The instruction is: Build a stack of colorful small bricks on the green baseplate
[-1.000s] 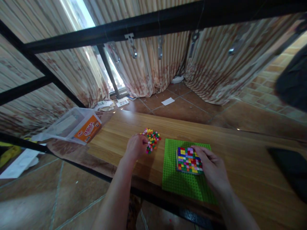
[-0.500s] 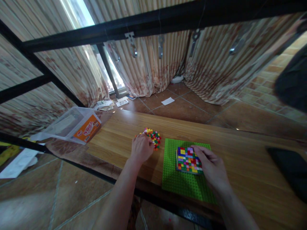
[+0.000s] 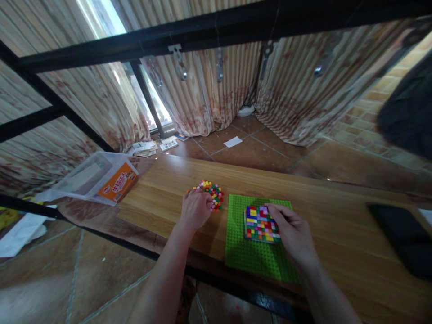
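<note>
My left hand (image 3: 196, 207) reaches into a loose pile of small multicoloured toy bricks (image 3: 216, 193), fingers bent downward. Its fingertips are partly hidden, so I cannot see which brick they touch. A green studded baseplate (image 3: 236, 252) lies on the wooden table. On it stands a thick rectangular block of building bricks (image 3: 260, 223), its top a mosaic of many colours. At that block's right side, my right hand (image 3: 293, 228) is closed, thumb and index finger together by the far right corner. Whatever is between those fingertips is too small to make out.
A clear plastic bin (image 3: 84, 175) with an orange label stands left of the tabletop. On the right lies a dark flat object (image 3: 401, 238) like a tablet. A black metal bar (image 3: 202, 36) with hanging hooks crosses above. Papers (image 3: 232, 142) lie on the tiled floor beyond.
The whole view has shifted slightly, so everything appears a little further left. Both hands keep nearly the same places, the left at the pile and the right at the brick block.
</note>
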Tool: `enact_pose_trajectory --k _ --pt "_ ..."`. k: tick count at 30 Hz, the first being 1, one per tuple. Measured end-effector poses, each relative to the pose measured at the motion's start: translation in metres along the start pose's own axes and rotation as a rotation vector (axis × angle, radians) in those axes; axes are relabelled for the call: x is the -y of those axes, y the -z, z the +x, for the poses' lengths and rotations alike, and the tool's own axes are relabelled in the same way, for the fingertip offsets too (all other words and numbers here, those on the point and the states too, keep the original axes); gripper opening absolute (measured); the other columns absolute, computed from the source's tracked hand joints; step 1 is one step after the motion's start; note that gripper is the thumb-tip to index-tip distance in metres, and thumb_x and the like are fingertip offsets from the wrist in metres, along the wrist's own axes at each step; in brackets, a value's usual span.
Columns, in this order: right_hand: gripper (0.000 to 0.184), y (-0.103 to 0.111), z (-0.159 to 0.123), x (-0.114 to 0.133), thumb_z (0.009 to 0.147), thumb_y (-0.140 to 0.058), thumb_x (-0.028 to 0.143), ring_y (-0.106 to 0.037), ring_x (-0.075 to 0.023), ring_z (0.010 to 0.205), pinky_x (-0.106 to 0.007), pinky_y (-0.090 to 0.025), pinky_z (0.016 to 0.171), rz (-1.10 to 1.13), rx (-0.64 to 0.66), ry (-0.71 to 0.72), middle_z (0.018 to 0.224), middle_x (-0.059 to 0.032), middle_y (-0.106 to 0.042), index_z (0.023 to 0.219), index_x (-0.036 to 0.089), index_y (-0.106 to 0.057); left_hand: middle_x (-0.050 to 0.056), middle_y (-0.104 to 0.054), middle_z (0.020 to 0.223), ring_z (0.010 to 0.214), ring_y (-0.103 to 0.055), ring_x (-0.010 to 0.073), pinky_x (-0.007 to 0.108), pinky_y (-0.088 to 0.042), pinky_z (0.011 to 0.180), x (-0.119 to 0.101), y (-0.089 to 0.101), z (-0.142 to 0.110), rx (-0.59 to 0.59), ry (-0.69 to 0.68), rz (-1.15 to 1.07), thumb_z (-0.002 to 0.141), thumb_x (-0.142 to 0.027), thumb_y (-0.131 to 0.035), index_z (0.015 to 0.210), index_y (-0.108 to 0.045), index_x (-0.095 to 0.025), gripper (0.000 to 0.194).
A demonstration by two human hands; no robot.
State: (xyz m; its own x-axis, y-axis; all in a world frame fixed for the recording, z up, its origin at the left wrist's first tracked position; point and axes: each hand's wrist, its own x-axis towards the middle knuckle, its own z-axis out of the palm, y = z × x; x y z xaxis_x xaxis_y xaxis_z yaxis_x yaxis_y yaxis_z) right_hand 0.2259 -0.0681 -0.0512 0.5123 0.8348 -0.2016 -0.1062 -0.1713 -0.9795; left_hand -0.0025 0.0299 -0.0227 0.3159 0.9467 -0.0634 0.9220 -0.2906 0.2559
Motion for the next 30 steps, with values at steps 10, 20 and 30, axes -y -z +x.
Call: enact_pose_trajectory --k 10,20,30 --pt "0.041 -0.002 -0.002 0.006 0.062 -0.081 0.059 -0.068 -0.0205 0.075 -0.031 -0.055 0.068 0.006 -0.019 0.0 0.085 -0.0053 -0.078 0.081 0.023 -0.081 0.009 -0.074 0.103 0.109 -0.064 0.0296 0.048 -0.044 0.097 -0.004 -0.009 0.0 -0.061 -0.022 -0.014 0.088 -0.021 -0.06 0.085 -0.074 -0.022 0.014" --pt "0.044 -0.006 -0.001 0.003 0.067 -0.078 0.062 -0.067 -0.0212 0.079 -0.032 -0.052 0.072 0.023 -0.02 0.051 0.085 -0.0055 -0.078 0.083 0.022 -0.081 0.0 -0.074 0.082 0.077 -0.066 0.0142 0.027 -0.053 0.076 -0.031 -0.006 -0.006 -0.192 -0.296 -0.833 0.087 -0.023 -0.064 0.085 -0.073 -0.021 0.01" --pt "0.033 -0.008 -0.004 0.007 0.067 -0.082 0.055 -0.067 -0.0197 0.079 -0.033 -0.052 0.077 0.151 0.023 0.086 0.083 -0.0032 -0.078 0.081 0.025 -0.081 0.002 -0.071 0.096 0.098 -0.065 0.0164 0.034 -0.052 0.093 -0.087 -0.03 -0.017 -0.23 -0.339 -0.874 0.082 -0.018 -0.073 0.089 -0.078 -0.027 0.012"
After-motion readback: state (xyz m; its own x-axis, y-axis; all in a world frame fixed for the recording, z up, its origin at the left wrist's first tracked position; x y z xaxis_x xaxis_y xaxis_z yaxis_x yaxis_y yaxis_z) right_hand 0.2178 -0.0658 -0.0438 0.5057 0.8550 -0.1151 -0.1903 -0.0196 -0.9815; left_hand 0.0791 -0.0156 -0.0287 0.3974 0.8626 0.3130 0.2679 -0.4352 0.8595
